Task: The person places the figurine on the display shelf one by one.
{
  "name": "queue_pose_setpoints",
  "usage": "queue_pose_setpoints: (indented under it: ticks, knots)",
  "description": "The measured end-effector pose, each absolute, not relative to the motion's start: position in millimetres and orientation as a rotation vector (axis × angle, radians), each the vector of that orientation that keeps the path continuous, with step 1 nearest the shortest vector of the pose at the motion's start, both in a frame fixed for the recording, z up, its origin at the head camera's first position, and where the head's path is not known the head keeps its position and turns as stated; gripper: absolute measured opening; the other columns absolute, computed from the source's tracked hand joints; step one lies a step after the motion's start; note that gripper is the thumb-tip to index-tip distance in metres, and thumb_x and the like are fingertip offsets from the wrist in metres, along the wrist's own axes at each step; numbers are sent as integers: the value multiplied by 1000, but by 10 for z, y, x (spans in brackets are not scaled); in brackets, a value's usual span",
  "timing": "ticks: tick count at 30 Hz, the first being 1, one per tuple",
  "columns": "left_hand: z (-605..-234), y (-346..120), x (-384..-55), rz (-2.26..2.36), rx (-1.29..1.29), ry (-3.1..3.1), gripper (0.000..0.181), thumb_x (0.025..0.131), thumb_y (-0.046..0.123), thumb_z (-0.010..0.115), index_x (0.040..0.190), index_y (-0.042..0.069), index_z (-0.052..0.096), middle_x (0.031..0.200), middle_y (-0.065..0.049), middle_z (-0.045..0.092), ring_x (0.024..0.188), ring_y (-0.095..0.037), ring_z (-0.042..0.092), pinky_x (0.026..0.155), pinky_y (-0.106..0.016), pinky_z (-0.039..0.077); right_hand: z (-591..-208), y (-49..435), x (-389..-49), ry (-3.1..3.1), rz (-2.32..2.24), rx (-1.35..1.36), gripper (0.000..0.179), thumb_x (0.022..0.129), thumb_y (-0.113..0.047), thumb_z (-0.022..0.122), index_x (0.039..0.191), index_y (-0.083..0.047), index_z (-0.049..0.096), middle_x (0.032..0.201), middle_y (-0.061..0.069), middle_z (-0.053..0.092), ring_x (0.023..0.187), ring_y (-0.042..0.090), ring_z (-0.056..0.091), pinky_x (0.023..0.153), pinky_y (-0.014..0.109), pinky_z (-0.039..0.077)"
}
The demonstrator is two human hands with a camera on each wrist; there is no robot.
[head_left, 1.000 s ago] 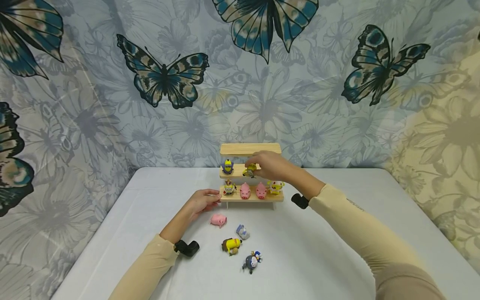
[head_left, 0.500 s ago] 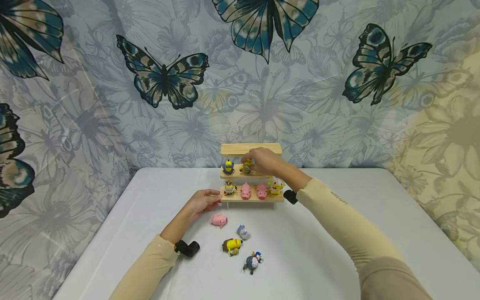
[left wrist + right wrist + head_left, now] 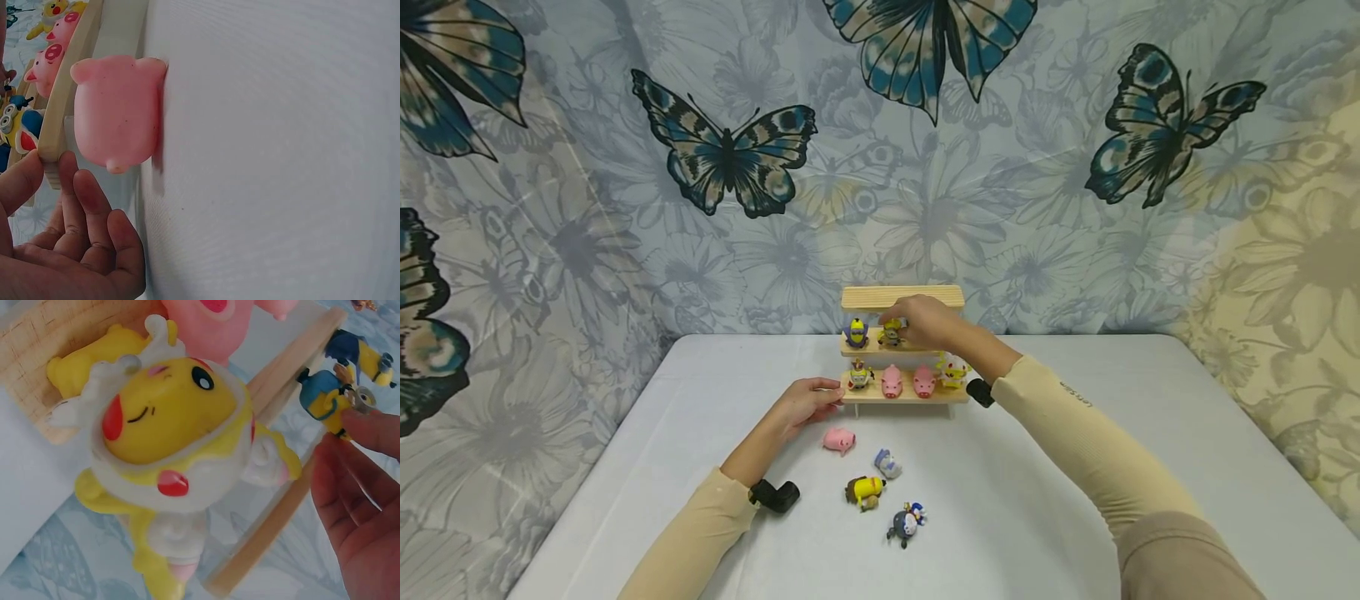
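A three-tier wooden display stand (image 3: 901, 297) stands at the back of the table. My left hand (image 3: 805, 403) holds the left end of its lowest shelf (image 3: 52, 134), thumb above and fingertips below. At the middle shelf, my right hand (image 3: 928, 323) pinches a small yellow-and-blue minion figurine (image 3: 325, 397) between thumb and fingers. That figurine stands upright, seemingly touching the shelf. To its left is another minion figurine (image 3: 856, 333) in dark purple-blue. Along the lowest shelf are a crowned minion (image 3: 859, 376), two pink pig figurines (image 3: 892, 382) and a yellow-and-white Pikachu-like figurine (image 3: 175, 425).
On the white tablecloth in front of the stand lie a pink pig (image 3: 838, 440), a grey-blue figurine (image 3: 887, 463), a yellow-and-brown figurine (image 3: 865, 492) and a dark figurine (image 3: 907, 524). A butterfly-print cloth (image 3: 925, 208) hangs behind the table.
My right hand has moved slightly left along the middle shelf, and the minion in it went from tilted to upright. During the last half second it barely moves. My left hand keeps its place.
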State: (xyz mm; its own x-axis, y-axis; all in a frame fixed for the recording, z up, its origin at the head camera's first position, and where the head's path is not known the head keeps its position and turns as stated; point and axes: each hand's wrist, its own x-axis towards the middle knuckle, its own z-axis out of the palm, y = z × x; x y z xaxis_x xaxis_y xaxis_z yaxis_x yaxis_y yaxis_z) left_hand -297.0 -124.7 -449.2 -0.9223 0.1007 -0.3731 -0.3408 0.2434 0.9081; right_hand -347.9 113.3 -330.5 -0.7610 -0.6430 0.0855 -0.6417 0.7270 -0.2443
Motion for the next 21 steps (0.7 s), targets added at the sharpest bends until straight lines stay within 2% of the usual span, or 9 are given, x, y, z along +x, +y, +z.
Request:
queue_pose_setpoints:
  ticks: [5,12,18,21]
  knots:
    - [-4485,-1252,-2967,1721,-209,2165,38,95,21,63,128,2,59,85,4,71,72,-6,61,66,-22,47,-3196,1200,-3424,2977,-438,-1077,46,88,7,53,129,-9,63,123,13,66,106,29,64,78,37,50]
    - [-4479,-1245,-2967,1736,-214,2157,38,95,21,63,128,2,59,86,3,71,73,-7,61,66,-22,47,-2942,1325,-3225,2965,-681,-1165,35,93,-8,63,128,-2,61,118,18,63,103,32,61,83,43,51]
    - [-4479,-1250,-2975,1732,-211,2151,38,95,21,64,128,1,59,83,5,70,72,-7,61,65,-22,47,-2929,1336,-2936,2920,-661,-1242,30,92,-10,65,122,-6,66,114,13,65,96,26,62,78,38,51]
    - [-4483,-1252,-2975,1734,-216,2148,39,95,20,64,128,1,59,81,6,70,72,-7,61,64,-22,46,-2987,1336,-2793,2904,-605,-1317,27,91,-12,68,118,-7,68,111,10,67,97,25,63,80,38,51]
